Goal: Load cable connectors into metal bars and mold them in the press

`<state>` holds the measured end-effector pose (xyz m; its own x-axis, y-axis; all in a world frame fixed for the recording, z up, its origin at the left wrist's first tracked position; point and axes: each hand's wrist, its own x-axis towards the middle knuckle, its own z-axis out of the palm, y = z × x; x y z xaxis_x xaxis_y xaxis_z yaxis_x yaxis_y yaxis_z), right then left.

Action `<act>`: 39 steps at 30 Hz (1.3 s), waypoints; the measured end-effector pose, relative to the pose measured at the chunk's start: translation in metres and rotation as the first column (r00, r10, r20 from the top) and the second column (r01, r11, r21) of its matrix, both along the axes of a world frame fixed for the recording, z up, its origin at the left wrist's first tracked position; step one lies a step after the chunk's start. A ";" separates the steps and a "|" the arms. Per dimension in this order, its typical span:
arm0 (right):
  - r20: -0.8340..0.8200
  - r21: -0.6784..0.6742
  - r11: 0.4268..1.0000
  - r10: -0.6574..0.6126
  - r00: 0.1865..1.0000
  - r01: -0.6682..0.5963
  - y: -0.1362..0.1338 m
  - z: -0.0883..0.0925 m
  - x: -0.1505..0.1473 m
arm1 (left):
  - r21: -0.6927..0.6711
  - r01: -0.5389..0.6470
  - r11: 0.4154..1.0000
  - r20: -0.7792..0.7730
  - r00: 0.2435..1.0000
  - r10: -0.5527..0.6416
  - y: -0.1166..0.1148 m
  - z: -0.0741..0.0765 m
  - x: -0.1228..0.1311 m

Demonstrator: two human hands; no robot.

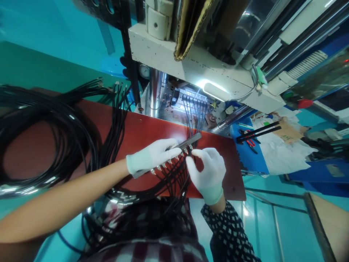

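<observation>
My left hand (160,154), in a white glove with a mint cuff, grips a long grey metal bar (195,139) held slantwise. Along the bar's near edge sits a row of small metal connectors (169,162) on black cables (166,180), which hang down toward my lap. My right hand (208,171), gloved alike, is at the row's right end. Its thumb and forefinger are pinched around a cable just below the last connectors; the fingertips partly hide it.
Ahead stands a press with a lit metal mold (189,100), and thin cables run out of it over the red table (152,131). A large coil of black cables (49,134) lies left. Pliers (251,142) lie on a blue surface at right. Cardboard (191,32) hangs overhead.
</observation>
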<state>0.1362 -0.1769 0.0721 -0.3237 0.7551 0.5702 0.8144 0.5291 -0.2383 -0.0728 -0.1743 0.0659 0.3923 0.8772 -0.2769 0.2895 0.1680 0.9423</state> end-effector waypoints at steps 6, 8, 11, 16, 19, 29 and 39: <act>0.096 0.061 0.997 -0.057 0.994 0.052 0.001 -0.004 -0.015 | 0.131 0.019 0.991 0.021 1.000 -0.022 0.003 -0.006 0.000; 0.086 0.072 0.996 -0.061 0.994 0.055 0.004 -0.006 -0.017 | 0.155 0.025 0.988 0.008 1.000 -0.027 0.003 -0.007 0.000; 0.079 0.054 0.998 -0.031 0.996 0.026 0.004 -0.005 -0.015 | 0.094 0.011 0.995 -0.001 1.000 -0.011 0.002 -0.005 0.000; 0.105 0.062 0.998 0.001 0.994 -0.008 -0.006 0.004 -0.012 | 0.110 -0.011 0.994 0.051 0.999 0.005 0.005 -0.008 0.000; 0.186 0.046 0.997 0.045 0.982 -0.055 -0.011 0.005 -0.017 | 0.177 -0.005 0.984 0.051 0.999 -0.004 0.008 -0.013 0.000; 0.186 0.094 0.994 0.043 0.982 -0.061 -0.003 -0.011 -0.030 | 0.231 -0.024 0.973 0.051 0.999 0.012 0.009 -0.015 0.002; 0.217 -0.014 0.992 0.125 0.968 -0.125 -0.017 -0.004 -0.031 | 0.234 -0.050 0.971 0.106 0.994 0.026 0.011 -0.022 0.004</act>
